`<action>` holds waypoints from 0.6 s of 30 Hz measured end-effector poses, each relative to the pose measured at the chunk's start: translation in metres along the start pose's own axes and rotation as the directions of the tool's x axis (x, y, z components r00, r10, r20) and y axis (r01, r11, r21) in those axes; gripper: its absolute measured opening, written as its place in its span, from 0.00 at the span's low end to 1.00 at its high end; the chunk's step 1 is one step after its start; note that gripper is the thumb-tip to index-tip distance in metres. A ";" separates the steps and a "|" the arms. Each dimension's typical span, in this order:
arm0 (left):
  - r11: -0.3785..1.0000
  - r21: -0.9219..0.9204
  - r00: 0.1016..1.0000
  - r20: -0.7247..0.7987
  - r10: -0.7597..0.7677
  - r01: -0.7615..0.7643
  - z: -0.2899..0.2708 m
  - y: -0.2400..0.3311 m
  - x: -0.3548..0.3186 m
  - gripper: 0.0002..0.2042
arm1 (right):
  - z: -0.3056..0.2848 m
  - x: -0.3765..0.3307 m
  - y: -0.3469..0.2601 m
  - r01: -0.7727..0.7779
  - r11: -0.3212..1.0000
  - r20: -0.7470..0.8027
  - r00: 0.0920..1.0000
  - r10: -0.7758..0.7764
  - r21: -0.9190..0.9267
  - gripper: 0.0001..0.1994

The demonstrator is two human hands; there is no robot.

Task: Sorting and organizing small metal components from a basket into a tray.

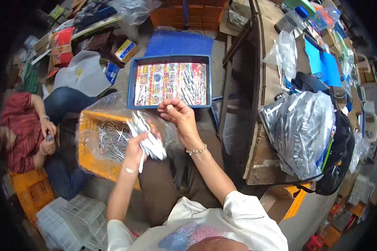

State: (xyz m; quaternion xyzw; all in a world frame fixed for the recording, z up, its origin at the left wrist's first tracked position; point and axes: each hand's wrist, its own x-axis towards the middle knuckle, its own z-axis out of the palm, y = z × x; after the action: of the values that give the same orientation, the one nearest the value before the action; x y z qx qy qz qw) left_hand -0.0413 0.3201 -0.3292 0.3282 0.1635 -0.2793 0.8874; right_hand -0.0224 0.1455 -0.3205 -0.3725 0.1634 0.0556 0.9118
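Observation:
My left hand (pixel 135 147) is closed around a thick bundle of slim silvery pieces (pixel 148 140), held over my lap beside the crate. They look flat and shiny; their exact kind is too unclear to name. My right hand (pixel 178 117) is raised at the near edge of the blue tray (pixel 132 83). Its fingers are loosely bent, apart from the thumb, and I see nothing between them. Similar silvery pieces (pixel 192 85) lie in the tray on a colourful printed sheet (pixel 157 79), more at the right than the left.
At my left stands a yellow plastic crate (pixel 86 157), lined with clear film and heaped with thin metal pieces (pixel 113 140). Another person (pixel 21 125) sits farther left, holding something small. On my right a wooden table (pixel 255 167) bears a large bag of silvery packets (pixel 301 129).

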 end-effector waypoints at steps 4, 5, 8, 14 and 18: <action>0.963 0.261 0.997 -0.063 -0.053 0.068 -0.011 0.021 0.128 0.20 | -0.011 0.005 0.004 0.002 0.999 -0.150 0.989 0.006 0.050 0.07; 0.929 0.345 0.988 -0.115 -0.102 0.136 -0.018 0.019 0.160 0.19 | -0.011 0.006 0.004 0.025 0.999 -0.152 0.988 -0.018 0.047 0.07; 0.885 0.387 0.960 -0.206 -0.190 0.258 -0.037 -0.014 0.256 0.13 | -0.002 0.008 0.000 0.018 0.999 -0.159 0.987 -0.010 0.048 0.07; 0.246 0.955 0.978 -0.190 0.088 0.163 -0.084 -0.094 0.364 0.19 | 0.010 0.018 0.017 -0.063 0.997 -0.051 0.997 0.064 0.034 0.06; 0.185 0.982 0.979 -0.079 0.186 0.044 -0.066 -0.122 0.367 0.28 | 0.003 0.024 0.018 -0.125 0.992 -0.040 0.991 0.126 0.035 0.06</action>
State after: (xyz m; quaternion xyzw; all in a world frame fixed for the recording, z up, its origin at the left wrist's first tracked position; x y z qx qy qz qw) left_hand 0.1684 0.1454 -0.6106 0.8486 0.0122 -0.2470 0.4676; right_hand -0.0029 0.1603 -0.3387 -0.3479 0.2068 0.1025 0.9087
